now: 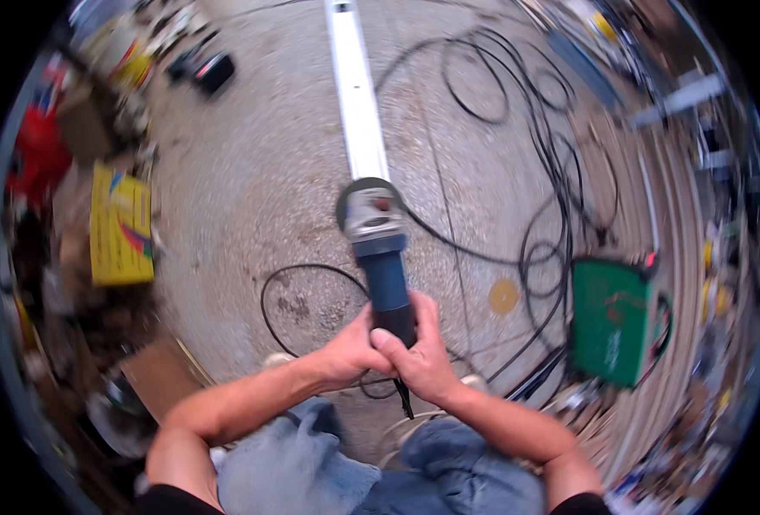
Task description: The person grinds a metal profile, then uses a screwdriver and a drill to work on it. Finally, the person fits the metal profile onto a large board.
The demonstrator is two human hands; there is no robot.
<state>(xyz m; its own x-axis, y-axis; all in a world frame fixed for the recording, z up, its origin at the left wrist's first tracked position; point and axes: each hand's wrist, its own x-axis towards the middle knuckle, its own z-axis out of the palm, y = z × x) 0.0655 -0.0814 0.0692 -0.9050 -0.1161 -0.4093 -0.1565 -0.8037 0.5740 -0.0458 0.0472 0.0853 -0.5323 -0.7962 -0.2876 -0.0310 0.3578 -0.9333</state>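
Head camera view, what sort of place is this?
Probably a workshop or garage: the left hand and right hand hold an angle grinder, a long pale bar stretches out beyond it, and black cables lie looped over the bare, hard floor.

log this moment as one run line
left hand: holding angle grinder | right hand: holding angle grinder | pale bar: near end at grinder head | contact: unclear
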